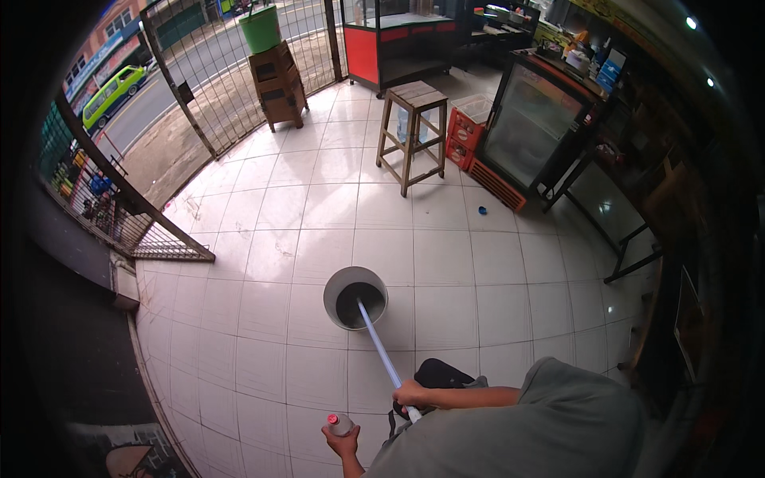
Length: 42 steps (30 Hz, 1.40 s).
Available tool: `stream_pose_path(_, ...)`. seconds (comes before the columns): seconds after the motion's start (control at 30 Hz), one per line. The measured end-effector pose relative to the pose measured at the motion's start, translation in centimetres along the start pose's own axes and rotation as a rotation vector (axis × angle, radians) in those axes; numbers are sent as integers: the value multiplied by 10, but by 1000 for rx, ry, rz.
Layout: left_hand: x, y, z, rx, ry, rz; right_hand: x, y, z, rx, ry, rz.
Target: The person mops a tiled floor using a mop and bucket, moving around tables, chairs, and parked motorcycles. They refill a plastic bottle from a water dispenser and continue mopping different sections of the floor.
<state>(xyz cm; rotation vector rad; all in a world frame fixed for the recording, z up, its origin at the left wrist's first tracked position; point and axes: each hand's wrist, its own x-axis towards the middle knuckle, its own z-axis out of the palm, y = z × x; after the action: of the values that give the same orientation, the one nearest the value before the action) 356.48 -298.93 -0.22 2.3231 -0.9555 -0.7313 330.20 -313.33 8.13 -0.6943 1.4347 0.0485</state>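
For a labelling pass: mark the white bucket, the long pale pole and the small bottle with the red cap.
white bucket (335, 280), head view, inner wall
long pale pole (378, 344), head view, mid-shaft
small bottle with the red cap (339, 423), head view, body

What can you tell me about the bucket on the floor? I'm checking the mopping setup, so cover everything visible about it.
The bucket is round, pale grey and looks like plastic. It stands upright on the white tiled floor, open at the top. Its inside is dark at the bottom, whether water or a mop head cannot be told. A long pale pole slants into it from the right hand. Nothing else touches it; no handle shows.
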Motion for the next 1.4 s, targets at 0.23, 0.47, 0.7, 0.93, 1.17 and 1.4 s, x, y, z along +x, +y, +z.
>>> stream_pose_path(0.23,216,184,40,-123,-152,164,167,-136,-60,-525,-13,-547)
stream_pose_path(0.47,364,285,57,-165,-131,238,306,-342,-149,-304,-37,-565)
stream_pose_path(0.7,535,301,38,-223,103,238,405,-573,-200,275,-65,-244)
stream_pose_path(0.93,772,344,23,-209,209,172,462,-741,-273,-238,64,-170)
stream_pose_path(1.17,978,501,28,-275,74,279,488,-933,-248,-477,206,-113)
stream_pose_path(1.4,1108,660,22,-357,-1,387,551,-1072,-242,-327,227,-125)
